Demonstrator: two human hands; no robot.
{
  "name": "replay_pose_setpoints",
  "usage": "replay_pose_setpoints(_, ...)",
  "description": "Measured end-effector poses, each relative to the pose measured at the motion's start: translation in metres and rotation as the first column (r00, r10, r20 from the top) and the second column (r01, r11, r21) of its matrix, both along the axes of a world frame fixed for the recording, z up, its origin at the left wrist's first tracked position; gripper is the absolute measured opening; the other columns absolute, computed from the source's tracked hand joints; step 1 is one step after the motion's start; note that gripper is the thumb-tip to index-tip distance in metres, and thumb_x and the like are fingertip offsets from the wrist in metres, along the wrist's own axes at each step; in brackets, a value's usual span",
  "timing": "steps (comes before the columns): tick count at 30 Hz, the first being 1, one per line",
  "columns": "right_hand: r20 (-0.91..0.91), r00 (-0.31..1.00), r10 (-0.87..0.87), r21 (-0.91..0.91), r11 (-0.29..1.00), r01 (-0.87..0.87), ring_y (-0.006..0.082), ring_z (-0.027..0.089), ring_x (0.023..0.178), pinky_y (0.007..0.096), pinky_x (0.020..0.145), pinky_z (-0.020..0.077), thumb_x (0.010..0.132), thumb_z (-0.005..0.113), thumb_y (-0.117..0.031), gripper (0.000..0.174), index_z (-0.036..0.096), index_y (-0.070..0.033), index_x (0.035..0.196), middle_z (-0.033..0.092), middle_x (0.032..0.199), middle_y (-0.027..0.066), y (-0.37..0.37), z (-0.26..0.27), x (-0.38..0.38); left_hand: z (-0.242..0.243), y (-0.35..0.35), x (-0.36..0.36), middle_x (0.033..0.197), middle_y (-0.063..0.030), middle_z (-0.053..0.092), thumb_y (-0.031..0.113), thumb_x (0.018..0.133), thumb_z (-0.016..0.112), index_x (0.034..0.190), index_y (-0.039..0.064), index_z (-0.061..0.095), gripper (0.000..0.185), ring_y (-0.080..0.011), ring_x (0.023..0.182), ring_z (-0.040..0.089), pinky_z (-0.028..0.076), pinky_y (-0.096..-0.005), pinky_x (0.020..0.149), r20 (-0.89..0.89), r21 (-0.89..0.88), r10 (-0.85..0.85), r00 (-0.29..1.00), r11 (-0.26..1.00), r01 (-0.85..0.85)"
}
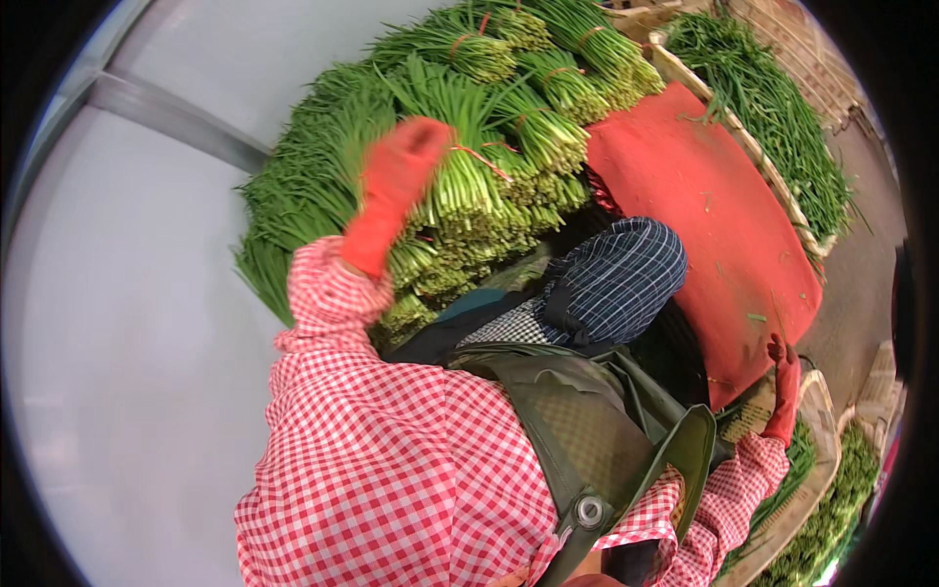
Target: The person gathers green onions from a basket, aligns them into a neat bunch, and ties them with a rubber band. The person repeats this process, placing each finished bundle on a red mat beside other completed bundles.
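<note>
My left hand, in a red rubber glove, is blurred over a heap of green-leaved vegetable bundles that look like garlic chives. It is beside a bundle with pale stems and a red-and-white tie; its fingers are not clear, so I cannot tell whether it grips anything. At the lower right, my right hand, also red-gloved, is near the lower corner of a red-covered work surface. Its fingertips are apart and nothing shows in it. Loose green bits lie scattered on the red cover.
More tied bundles are stacked at the top. A long crate of loose green leaves stands beyond the red surface. Another crate with greens is below my right hand. A pale panelled wall rises on the left. My knee is between heap and surface.
</note>
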State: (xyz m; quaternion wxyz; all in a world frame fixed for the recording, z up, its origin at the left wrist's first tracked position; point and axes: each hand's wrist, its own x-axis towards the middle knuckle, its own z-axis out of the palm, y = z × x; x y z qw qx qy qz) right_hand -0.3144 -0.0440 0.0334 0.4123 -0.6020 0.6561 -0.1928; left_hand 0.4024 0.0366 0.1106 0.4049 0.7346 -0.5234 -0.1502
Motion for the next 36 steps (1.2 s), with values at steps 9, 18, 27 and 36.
replay_pose_setpoints(9,-0.018,0.986,-0.168,-0.018,0.986,0.167,0.02,0.056,0.1,0.03,0.088,0.0403,0.093,0.047,-0.036,0.042,0.056,-0.001,0.114,0.061,0.102,0.0114,0.084,0.039,0.04,-0.196,-0.106,-0.179,0.08,-0.0066,0.062,0.012,0.081,0.06,0.097,0.001,0.061,0.02,-0.0152,0.067,0.061,0.048,-0.0265,0.059,-0.785,0.311,0.114,0.609,0.923,0.227)
replay_pose_setpoints(18,-0.094,0.983,-0.157,0.001,0.988,0.157,0.0196,0.053,0.106,0.0291,0.092,0.0383,0.092,0.049,-0.034,0.042,0.055,-0.002,0.117,0.06,0.11,0.0131,0.067,0.054,0.08,-0.232,-0.126,-0.215,0.08,-0.0082,0.062,0.009,0.071,0.066,0.082,0.001,0.06,0.015,-0.0175,0.063,0.061,0.048,-0.0287,0.056,-0.427,0.113,0.061,0.902,0.993,-0.014)
replay_pose_setpoints(27,-0.032,0.988,-0.15,-0.04,0.988,0.149,0.0172,0.056,0.1,0.027,0.088,0.0416,0.092,0.051,-0.029,0.037,0.055,-0.001,0.116,0.061,0.104,0.012,0.06,0.034,0.071,-0.145,-0.124,-0.196,0.066,-0.0048,0.061,0.013,0.076,0.063,0.072,0.002,0.062,0.012,-0.013,0.051,0.057,0.045,-0.0246,0.048,-0.884,0.213,0.172,0.434,0.976,0.047)
replay_pose_setpoints(36,-0.287,0.956,-0.061,-0.218,0.976,-0.003,0.0313,0.06,0.096,0.0344,0.083,0.0446,0.086,0.054,-0.026,0.033,0.061,0.0,0.105,0.062,0.102,0.0207,0.056,0.047,0.105,0.084,-0.184,-0.279,0.076,-0.0044,0.063,0.014,0.082,0.064,0.087,0.001,0.061,0.014,-0.0115,0.063,0.059,0.049,-0.023,0.058,-0.629,-0.703,-0.757,0.179,0.651,0.286)
